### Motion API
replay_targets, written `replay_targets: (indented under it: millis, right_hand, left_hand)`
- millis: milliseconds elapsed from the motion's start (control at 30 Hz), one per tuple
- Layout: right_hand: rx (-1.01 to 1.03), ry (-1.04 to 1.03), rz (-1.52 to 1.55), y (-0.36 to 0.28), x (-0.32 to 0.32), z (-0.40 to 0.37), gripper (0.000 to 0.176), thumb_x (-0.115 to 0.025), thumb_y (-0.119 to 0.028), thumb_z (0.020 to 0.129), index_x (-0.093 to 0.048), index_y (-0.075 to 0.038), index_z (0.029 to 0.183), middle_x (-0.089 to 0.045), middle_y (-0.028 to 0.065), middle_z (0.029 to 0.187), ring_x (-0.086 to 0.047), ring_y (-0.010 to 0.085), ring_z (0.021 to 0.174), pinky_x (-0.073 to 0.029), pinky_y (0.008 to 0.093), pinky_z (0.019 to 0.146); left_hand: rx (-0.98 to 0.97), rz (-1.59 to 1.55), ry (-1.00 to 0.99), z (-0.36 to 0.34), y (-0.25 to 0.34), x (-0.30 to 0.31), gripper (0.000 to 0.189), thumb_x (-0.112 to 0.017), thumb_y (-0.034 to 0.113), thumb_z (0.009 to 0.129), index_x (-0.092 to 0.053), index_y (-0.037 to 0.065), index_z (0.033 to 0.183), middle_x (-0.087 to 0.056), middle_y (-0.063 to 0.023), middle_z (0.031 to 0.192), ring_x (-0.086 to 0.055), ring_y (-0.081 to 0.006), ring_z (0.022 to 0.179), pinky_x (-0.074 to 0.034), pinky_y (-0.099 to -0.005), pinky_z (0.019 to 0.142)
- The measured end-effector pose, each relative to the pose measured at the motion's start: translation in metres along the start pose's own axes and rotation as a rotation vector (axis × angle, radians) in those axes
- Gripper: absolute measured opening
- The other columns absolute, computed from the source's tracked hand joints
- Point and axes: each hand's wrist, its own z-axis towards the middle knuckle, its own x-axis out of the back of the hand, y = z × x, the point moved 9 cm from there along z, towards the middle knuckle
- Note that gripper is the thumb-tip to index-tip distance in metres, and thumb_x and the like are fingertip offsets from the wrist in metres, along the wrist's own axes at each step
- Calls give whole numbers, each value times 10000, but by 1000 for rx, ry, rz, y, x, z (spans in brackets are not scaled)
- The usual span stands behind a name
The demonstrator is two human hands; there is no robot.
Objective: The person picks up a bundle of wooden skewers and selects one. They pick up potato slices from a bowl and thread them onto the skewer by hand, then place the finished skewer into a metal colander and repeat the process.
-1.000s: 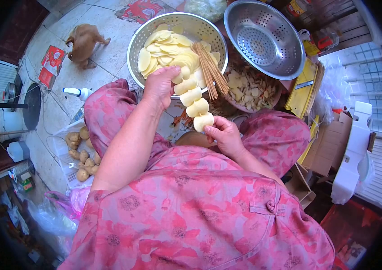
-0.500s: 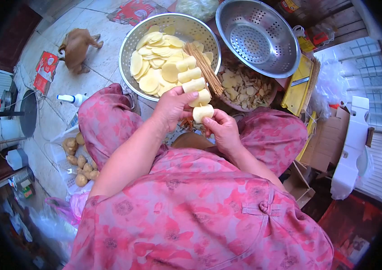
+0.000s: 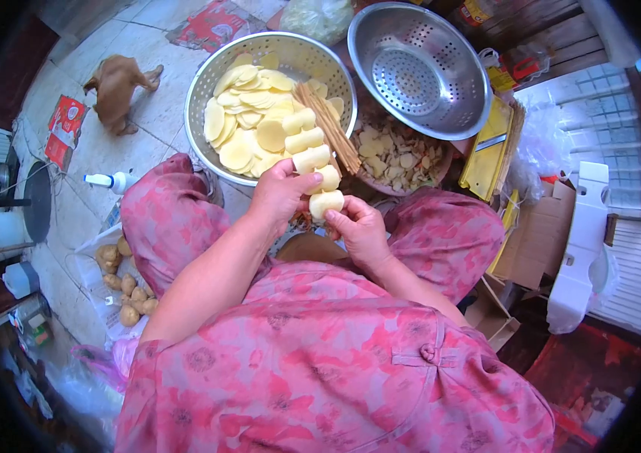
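Observation:
Several pale potato slices, curled over, sit in a row on a skewer (image 3: pixel 311 158) that slants up from my hands over the colander; the stick is mostly hidden. Thumb and fingers of my left hand (image 3: pixel 275 198) are closed on this skewer near its lower slices. At the near end, my right hand (image 3: pixel 362 232) pinches the lowest potato slice (image 3: pixel 325 204) between thumb and fingers. Just beyond, a perforated metal colander (image 3: pixel 194 113) holds flat potato slices (image 3: pixel 248 102), with a bundle of wooden sticks (image 3: pixel 329 127) lying across its right side.
An upright-tilted metal colander (image 3: pixel 418 83) rests at the upper right, above a tub of peelings and scraps (image 3: pixel 403 155). A yellow slicer board (image 3: pixel 485 162) is on the right. Whole potatoes (image 3: pixel 133 294) lie at left. A brown dog (image 3: pixel 118 94) is on the tiled floor.
The whole view has shifted slightly, with things appearing a little further left. Both hands keep their hold on the skewer and lowest slice; the dog's pose differs slightly.

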Motion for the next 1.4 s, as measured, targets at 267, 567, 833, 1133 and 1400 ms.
replay_targets:
  millis: [267, 567, 833, 1133, 1400]
  right_hand:
    - [102, 161, 68, -101, 53, 44, 135, -608, -105, 855, -612, -17, 957, -578, -6, 738, -492, 59, 549, -402, 193, 506]
    - [-75, 334, -105, -147, 153, 147, 55, -623, -119, 838, -605, -72, 858, -526, -35, 650, -439, 39, 462, -393, 185, 417]
    - [-184, 372, -229, -123, 180, 194, 51, -629, -121, 823, -596, -87, 844, -532, -24, 642, -470, 74, 482, -440, 248, 481]
    - [-14, 352, -1599, -147, 195, 212, 256, -581, -137, 754, -624, -17, 976, -656, 185, 887, -643, 316, 775, -513, 377, 711]
    - [432, -40, -1266, -145, 6, 127, 228, -605, -236, 768, -662, -83, 928, -645, 152, 908, -626, 307, 833, -496, 400, 765]
  left_hand:
    - [-143, 23, 101, 7, 47, 21, 406, -643, 187, 824, -484, 31, 1164, -588, -66, 975, -608, -145, 769, -512, -272, 646]
    - [-419, 247, 79, -17, 172, 16, 269, -597, 133, 831, -550, 45, 1081, -598, -46, 975, -601, -112, 758, -500, -234, 655]
    - [-354, 230, 184, 20, 190, 57, 299, -620, 153, 820, -529, 44, 1083, -600, -33, 910, -594, -95, 717, -490, -218, 598]
    - [-324, 717, 171, 53, 167, 49, 307, -642, 160, 777, -581, 35, 1051, -595, -45, 922, -563, -125, 740, -469, -279, 643]
    - [-332, 1569, 235, 61, 134, 40, 375, -710, 183, 712, -583, 83, 1050, -610, -149, 994, -603, -303, 937, -483, -383, 809]
